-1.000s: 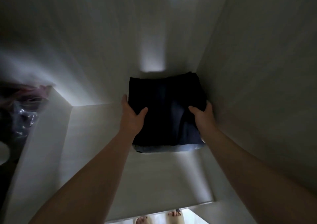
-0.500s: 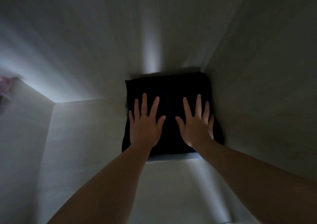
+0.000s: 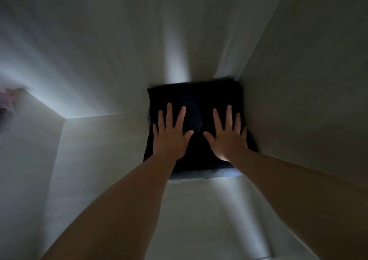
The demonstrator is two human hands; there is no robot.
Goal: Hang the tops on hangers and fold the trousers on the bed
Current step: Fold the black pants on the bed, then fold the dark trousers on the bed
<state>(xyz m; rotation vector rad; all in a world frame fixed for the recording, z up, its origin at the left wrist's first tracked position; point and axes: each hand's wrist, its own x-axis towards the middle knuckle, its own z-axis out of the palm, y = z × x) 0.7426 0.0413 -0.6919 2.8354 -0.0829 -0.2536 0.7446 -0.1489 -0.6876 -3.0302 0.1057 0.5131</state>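
Trousers [image 3: 196, 100] lay folded (a dark square) on the shelf [image 3: 111, 160], in its far right corner against the wall [image 3: 298, 120]. L hand [image 3: 170, 138] & R hand [image 3: 227, 140] pressed flat on top, fingers spread, gripping nothing; R hand was nearer the wall.

**One Head-Worn Lens, Peering Into a Dim Recess**

A single wide-angle camera on the person's head faces forward and down along both forearms, which enter from the lower edge of the frame. It sits close: the left hand [image 3: 171, 138] and right hand [image 3: 227, 138] hold the centre, and pale panel walls [image 3: 298, 80] bend outward toward every corner.
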